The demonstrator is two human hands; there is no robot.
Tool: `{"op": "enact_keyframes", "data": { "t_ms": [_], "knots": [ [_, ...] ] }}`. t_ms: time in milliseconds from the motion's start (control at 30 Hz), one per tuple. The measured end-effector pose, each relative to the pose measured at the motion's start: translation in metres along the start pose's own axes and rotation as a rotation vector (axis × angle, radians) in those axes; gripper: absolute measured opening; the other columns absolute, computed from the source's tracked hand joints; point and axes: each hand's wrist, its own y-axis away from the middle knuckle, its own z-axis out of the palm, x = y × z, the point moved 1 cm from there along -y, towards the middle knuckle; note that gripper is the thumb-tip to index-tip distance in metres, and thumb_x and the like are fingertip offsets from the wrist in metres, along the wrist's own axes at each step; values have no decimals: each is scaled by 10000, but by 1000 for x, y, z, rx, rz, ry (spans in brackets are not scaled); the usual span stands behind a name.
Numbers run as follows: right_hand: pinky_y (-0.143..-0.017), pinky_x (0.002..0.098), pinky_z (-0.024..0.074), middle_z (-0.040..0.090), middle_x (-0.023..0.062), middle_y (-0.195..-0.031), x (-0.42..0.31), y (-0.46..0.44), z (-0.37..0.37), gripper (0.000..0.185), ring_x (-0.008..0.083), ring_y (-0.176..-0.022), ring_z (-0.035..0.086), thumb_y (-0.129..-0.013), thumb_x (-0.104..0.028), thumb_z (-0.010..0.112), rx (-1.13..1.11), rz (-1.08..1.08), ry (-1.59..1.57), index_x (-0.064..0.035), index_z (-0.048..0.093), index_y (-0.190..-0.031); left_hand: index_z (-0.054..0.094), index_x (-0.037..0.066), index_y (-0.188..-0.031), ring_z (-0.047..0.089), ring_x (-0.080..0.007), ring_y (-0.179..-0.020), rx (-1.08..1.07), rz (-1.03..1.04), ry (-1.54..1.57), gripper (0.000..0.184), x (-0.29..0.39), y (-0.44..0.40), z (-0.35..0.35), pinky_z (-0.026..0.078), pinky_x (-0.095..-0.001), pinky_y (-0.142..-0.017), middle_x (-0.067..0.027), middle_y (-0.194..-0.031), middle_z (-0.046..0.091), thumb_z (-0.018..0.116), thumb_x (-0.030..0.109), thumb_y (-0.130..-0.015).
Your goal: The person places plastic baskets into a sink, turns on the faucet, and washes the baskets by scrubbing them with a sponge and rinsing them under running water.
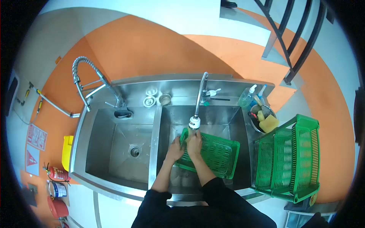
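A green plastic basket [218, 152] with slotted sides rests in the right sink basin [243, 133], tilted a little. My left hand [175, 149] grips the basket's left end, its fingers curled at the rim. Just right of it, my right hand [194, 143] is closed over the same end, directly below the white spray head [194, 122] of the faucet [201, 91]. Whatever is between my right fingers is hidden; I cannot tell whether they touch the basket wall.
Stacked green baskets [289, 159] stand on the right counter. Behind them are a bowl of sponges [269, 123] and a soap bottle [247, 95]. The left basin [125, 152] has a coiled spring faucet [85, 62]. Two drain strainers [149, 101] sit on the back ledge.
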Motion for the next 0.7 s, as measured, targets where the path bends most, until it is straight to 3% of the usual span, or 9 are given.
{"op": "enact_keyframes", "data": {
  "t_ms": [67, 167, 200, 233, 333, 433, 500, 567, 700],
  "knots": [
    [-745, 439, 457, 529, 203, -965, -5, -6, -6, 357, 377, -850, 547, -742, -3, 520, -136, -139, -154, -43, 544, -1097, 334, 34, -1220, 538, -443, -938, -214, 126, 217, 535, -9, -31, 14, 428, -469, -822, -286, -977, 565, 548, 94, -733],
    [-734, 430, 455, 529, 199, -928, -7, -12, 3, 349, 362, -847, 551, -759, -1, 498, -84, -405, -161, -47, 547, -1102, 335, 32, -1221, 543, -429, -953, -210, 147, 373, 515, -1, -25, 3, 434, -440, -788, -275, -957, 570, 516, 63, -740],
    [-728, 420, 453, 521, 188, -884, -4, -13, 6, 359, 349, -829, 554, -769, 6, 490, -153, -392, -179, -52, 541, -1120, 409, 7, -1161, 579, -376, -922, -61, 293, 463, 437, 1, -23, 3, 435, -419, -746, -262, -902, 579, 510, 67, -740],
    [-728, 420, 453, 521, 188, -884, -2, -10, 2, 359, 349, -829, 554, -769, 6, 490, -163, -388, -184, -52, 541, -1120, 409, 7, -1161, 579, -376, -922, -62, 282, 459, 437, -11, -25, 13, 435, -419, -746, -262, -902, 579, 510, 67, -740],
    [-726, 412, 456, 513, 172, -873, 1, 5, -20, 358, 348, -799, 554, -768, 5, 501, -411, -443, -404, -62, 562, -1114, 573, -42, -851, 559, -196, -699, -270, -105, 332, 198, -24, -31, 18, 430, -365, -641, -140, -744, 585, 534, 42, -675],
    [-701, 416, 461, 520, 178, -894, 8, 2, -18, 368, 356, -789, 559, -756, 14, 515, -450, -498, -460, -79, 574, -1107, 586, -26, -964, 608, -304, -895, -238, -123, 508, 339, -21, -26, 21, 446, -373, -755, -217, -896, 619, 608, 163, -684],
    [-683, 421, 462, 530, 174, -914, 5, -12, -8, 384, 364, -774, 562, -744, 23, 526, -420, -471, -413, -100, 581, -1104, 600, -26, -945, 619, -301, -868, -291, -158, 355, 327, -15, -21, 16, 452, -372, -740, -215, -866, 628, 611, 176, -689],
    [-662, 426, 459, 532, 157, -883, -7, -14, -1, 374, 362, -739, 559, -737, 25, 524, -287, -254, -273, -112, 601, -1076, 604, -37, -942, 623, -301, -863, -81, -112, 374, 325, -8, -16, 8, 455, -375, -733, -211, -858, 634, 606, 181, -701],
    [-631, 424, 453, 498, 134, -798, -13, 7, -11, 385, 348, -686, 547, -750, 14, 502, -450, -481, -407, -139, 593, -1092, 582, -50, -981, 620, -300, -863, -233, -267, 241, 338, -26, -22, 8, 456, -368, -737, -201, -886, 635, 596, 149, -708]
  ]
}}
